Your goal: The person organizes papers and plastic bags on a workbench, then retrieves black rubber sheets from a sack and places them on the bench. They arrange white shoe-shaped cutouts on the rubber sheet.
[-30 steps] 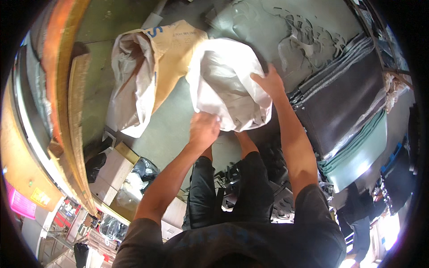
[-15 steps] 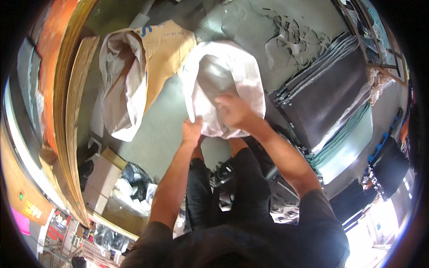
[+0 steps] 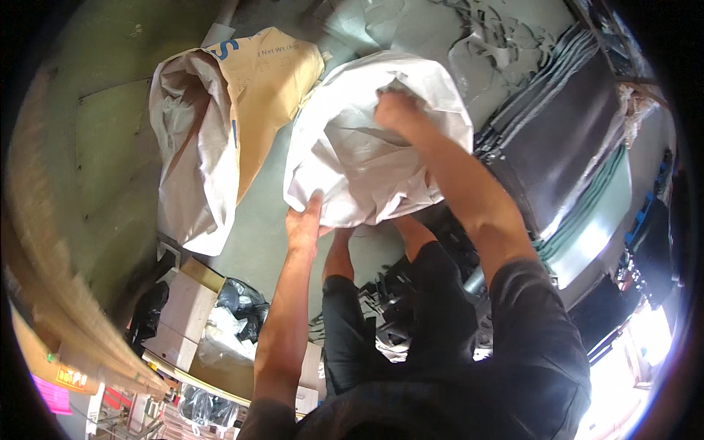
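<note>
A large white woven sack (image 3: 319,165) stands open-mouthed before me. My left hand (image 3: 304,224) pinches its near-left rim, thumb on top and fingers beneath. My right hand (image 3: 400,111) reaches over the sack's right edge into its mouth. That hand is curled closed near the far inner wall; what lies in its fingers, if anything, I cannot make out. To the left is a tan paper sack (image 3: 268,81) with blue printing, its white lining (image 3: 194,169) folded out at its open mouth.
Dark sheets (image 3: 554,121) lie stacked at the right, beside green sheets (image 3: 590,202). Cut-out scrap (image 3: 502,48) is on the floor at the far right. A box (image 3: 213,323) at lower left holds black and clear plastic bags. A blurred board edge (image 3: 66,271) curves along the left.
My right hand has pushed farther into the white sack, toward its far wall. The sack's mouth is spread wider. My left hand keeps its hold on the rim. The view has shifted.
</note>
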Demonstrator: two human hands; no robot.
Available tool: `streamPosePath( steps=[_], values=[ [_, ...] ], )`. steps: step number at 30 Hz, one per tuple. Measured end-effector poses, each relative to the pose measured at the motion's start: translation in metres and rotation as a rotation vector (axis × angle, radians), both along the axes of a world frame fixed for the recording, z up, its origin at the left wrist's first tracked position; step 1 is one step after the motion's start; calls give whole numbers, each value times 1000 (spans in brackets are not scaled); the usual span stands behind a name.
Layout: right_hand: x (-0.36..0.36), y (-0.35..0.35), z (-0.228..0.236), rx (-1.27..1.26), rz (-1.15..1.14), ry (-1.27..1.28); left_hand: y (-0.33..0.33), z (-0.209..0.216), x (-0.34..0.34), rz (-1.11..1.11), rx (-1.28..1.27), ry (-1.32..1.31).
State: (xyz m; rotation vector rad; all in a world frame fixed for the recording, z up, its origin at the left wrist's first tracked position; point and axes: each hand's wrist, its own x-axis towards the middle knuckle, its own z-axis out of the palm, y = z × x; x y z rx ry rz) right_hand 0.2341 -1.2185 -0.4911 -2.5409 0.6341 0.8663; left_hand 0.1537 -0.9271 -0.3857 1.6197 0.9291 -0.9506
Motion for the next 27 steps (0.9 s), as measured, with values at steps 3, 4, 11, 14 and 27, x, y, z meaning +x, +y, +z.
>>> streamPosePath(
  steps=[3, 4, 11, 14, 27],
  values=[
    [-50, 21, 85, 458, 190, -150, -26, 29, 1, -48, -72, 40],
    [-76, 26, 116, 556, 76, -423, -31, 42, -1, -81, -19, 20],
    [-251, 1, 257, 492, -728, -380, -11, 163, -37, 33, -113, -79],
    [-309, 7, 227, 832, -1527, -16, 8, 205, -60, 17, -220, -104],
    [-223, 90, 51, 673, -1376, -288, 219, 162, -152, -4, -73, 99]
  ],
)
